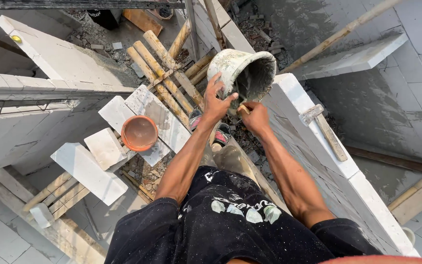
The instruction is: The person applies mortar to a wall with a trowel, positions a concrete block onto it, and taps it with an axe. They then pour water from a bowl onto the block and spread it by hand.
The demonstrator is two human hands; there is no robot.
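A mortar-caked white bucket (235, 68) lies tipped on the end of a white block wall (313, 142), its mouth facing me and to the right. My left hand (216, 100) grips its rim with fingers spread. Just below the bucket's mouth, my right hand (254, 116) is closed on a wooden tool handle (243, 109); the tool's working end is hidden. I stand high on a bamboo scaffold, my feet (216, 129) visible below the hands.
A trowel with a wooden handle (329, 136) lies on top of the wall to the right. An orange bowl (139, 132) and loose white blocks (89, 173) sit on scaffold boards to the left. Bamboo poles (164, 73) run behind them. Rubble lies far below.
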